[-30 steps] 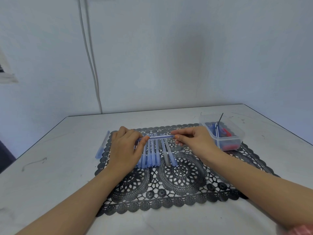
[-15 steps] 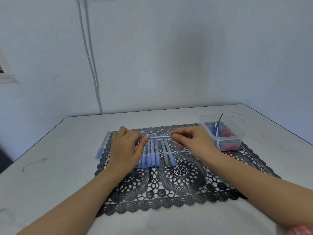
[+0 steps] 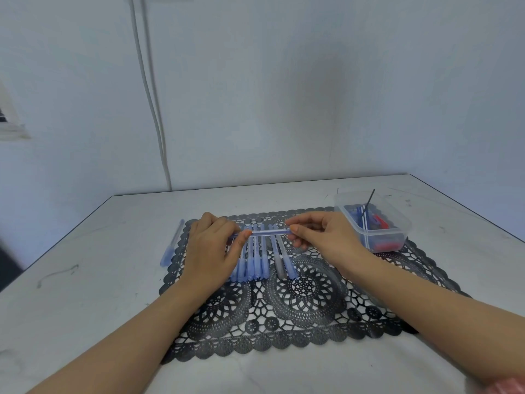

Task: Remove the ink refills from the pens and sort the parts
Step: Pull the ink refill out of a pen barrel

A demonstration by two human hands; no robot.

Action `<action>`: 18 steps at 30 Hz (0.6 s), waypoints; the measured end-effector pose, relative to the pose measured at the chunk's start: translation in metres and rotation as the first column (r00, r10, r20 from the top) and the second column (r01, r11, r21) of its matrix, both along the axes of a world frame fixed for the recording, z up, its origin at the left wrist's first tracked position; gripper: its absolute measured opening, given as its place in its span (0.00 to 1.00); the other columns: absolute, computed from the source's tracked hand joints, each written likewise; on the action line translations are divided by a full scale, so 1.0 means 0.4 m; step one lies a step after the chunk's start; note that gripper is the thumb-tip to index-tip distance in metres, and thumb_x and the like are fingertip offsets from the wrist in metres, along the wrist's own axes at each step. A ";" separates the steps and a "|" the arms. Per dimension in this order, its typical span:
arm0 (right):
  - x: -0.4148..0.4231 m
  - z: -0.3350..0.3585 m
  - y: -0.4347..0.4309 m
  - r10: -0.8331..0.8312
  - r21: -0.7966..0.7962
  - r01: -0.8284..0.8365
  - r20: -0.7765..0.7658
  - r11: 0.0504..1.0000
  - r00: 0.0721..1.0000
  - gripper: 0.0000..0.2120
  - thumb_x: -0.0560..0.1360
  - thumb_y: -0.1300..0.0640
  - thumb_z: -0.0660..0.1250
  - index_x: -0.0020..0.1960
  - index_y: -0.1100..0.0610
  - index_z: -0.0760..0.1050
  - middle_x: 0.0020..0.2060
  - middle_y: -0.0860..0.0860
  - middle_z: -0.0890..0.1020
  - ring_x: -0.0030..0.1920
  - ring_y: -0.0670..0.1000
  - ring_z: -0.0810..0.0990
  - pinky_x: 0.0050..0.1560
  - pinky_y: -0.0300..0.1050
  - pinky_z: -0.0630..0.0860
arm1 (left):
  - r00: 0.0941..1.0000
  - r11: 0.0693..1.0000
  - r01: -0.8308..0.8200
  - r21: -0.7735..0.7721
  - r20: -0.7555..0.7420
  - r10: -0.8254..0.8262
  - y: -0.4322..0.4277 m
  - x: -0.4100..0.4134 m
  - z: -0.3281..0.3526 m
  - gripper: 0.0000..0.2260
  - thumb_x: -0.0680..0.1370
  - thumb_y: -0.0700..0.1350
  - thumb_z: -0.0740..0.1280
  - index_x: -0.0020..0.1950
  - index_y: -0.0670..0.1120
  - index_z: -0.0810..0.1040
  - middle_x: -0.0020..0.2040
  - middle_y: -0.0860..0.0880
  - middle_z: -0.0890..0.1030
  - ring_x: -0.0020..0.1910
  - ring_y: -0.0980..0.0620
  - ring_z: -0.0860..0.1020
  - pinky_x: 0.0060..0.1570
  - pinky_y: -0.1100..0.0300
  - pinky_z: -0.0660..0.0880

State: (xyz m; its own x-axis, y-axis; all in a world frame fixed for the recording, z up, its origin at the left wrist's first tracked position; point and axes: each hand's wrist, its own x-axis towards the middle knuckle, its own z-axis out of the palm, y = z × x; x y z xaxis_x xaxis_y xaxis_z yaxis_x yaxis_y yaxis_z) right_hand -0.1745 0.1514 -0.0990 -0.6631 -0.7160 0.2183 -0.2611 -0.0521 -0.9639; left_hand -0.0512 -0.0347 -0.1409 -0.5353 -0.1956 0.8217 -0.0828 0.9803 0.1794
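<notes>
Held level above the black lace placemat (image 3: 298, 317): one blue pen (image 3: 264, 232), long axis running from 9 o'clock to 3 o'clock across the view. Pinched at the 9 o'clock end by the left hand (image 3: 211, 251), thumb and curled fingers closed on the barrel. Pinched at the 3 o'clock end by the right hand (image 3: 326, 237), thumb and forefinger closed on it, other fingers tucked loosely beneath. Impossible to tell which end carries the tip, both ends being covered by fingers.

Directly under the held pen, on the placemat: a row of pens (image 3: 257, 260) side by side, long axes running from 12 to 6 o'clock, at right angles to the one in the hands. Mostly blue, one grey (image 3: 278, 264) toward the 3 o'clock side of the row. Far ends crossed by the held pen; the 9 o'clock part of the row hidden behind the left hand, so count uncertain.

At 9 o'clock, just off the mat's edge on the white table (image 3: 85, 280): a single blue pen barrel (image 3: 171, 243), lying near 12 to 6, slightly slanted.

At 2 o'clock, on the mat's far corner: a clear plastic tub (image 3: 397, 226) holding blue and red parts, too jumbled to sort out, with a thin dark refill (image 3: 369, 199) sticking up over the rim.

At the bottom right corner, a pink sleeve (image 3: 508, 386), cut off by the frame.
</notes>
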 end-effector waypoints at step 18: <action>-0.004 -0.022 -0.005 0.007 0.138 0.039 -0.319 0.990 0.948 0.12 0.79 0.56 0.59 0.40 0.56 0.77 0.33 0.53 0.82 0.32 0.47 0.79 0.38 0.37 0.76 | 0.999 0.999 -0.027 -0.030 -0.019 0.026 0.012 0.003 0.006 0.19 0.80 0.57 0.56 0.37 0.47 0.76 0.33 0.56 0.74 0.39 0.53 0.67 0.41 0.58 0.59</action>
State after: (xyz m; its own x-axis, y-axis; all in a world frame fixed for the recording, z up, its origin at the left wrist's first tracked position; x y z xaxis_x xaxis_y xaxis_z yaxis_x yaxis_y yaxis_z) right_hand -0.1762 0.1495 -0.1076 -0.5871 -0.7447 0.3173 -0.5548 0.0848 -0.8276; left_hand -0.0501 -0.0300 -0.1386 -0.5152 -0.1839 0.8371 -0.1057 0.9829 0.1509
